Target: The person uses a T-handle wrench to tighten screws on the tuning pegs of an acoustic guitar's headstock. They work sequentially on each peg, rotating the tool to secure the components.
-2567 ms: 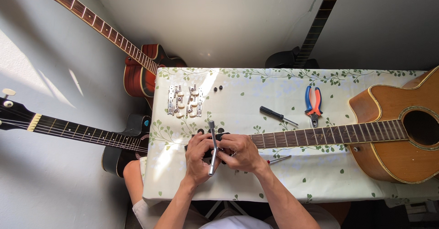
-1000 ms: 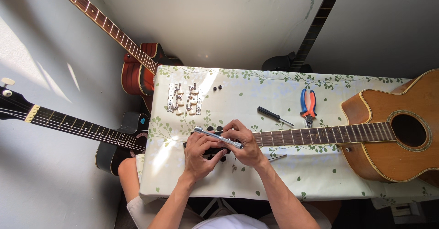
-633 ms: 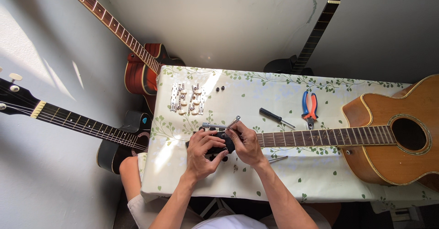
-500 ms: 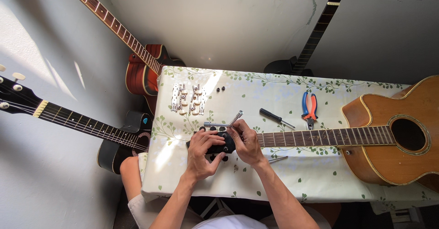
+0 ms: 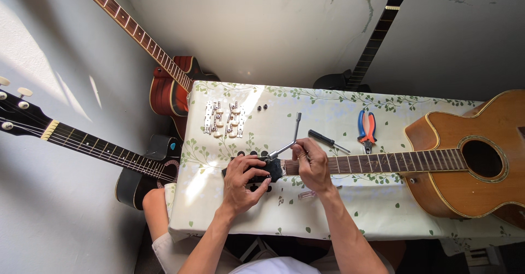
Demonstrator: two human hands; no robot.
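An acoustic guitar lies across the table with its neck pointing left. My left hand grips its dark headstock. My right hand holds a bent metal socket wrench whose lower end meets the headstock; its long arm points up and away. Strips of tuning machines with cream knobs lie at the table's far left.
The table has a leaf-patterned cloth. On it are a black screwdriver, red and blue pliers, two small black parts and a clear-handled tool. Three other guitars lean around: a red one, a dark one, a black one.
The metal wrench swung from lying across the headstock to standing with its long arm pointing away. My right hand shifted slightly right along the neck. My left hand stayed on the headstock.
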